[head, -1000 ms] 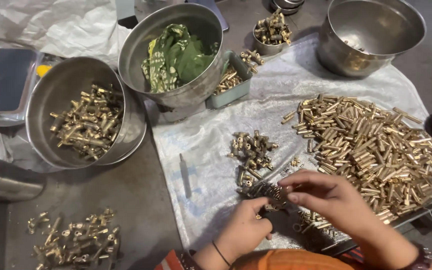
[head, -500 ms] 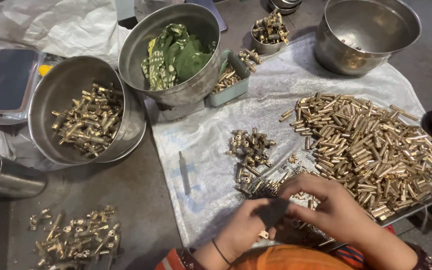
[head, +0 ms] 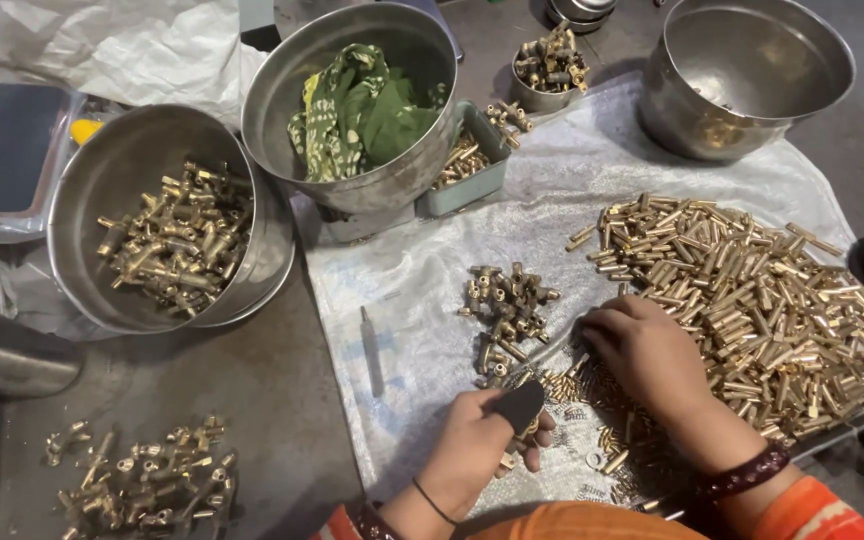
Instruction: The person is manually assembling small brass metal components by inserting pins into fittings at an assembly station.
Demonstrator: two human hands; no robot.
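Observation:
My left hand (head: 482, 440) is closed around a small brass fitting, with a dark cover on its thumb, low on the white cloth (head: 412, 300). My right hand (head: 647, 350) rests palm down, fingers curled onto small brass pieces and springs (head: 602, 445) beside it. Whether it grips one I cannot tell. A large heap of brass tubes (head: 752, 300) lies just right of that hand. A small cluster of assembled brass fittings (head: 507, 305) sits just above my left hand.
A steel bowl of brass fittings (head: 167, 235) stands at left, a steel pot with green cloth (head: 357, 105) behind it, an empty steel bowl (head: 752, 75) at back right. Loose fittings (head: 142, 480) lie at bottom left. A grey pin (head: 372, 350) lies on the cloth.
My hands have parted. The right one moved up and right to the small pieces near the tube heap, while the left stayed low with its fitting.

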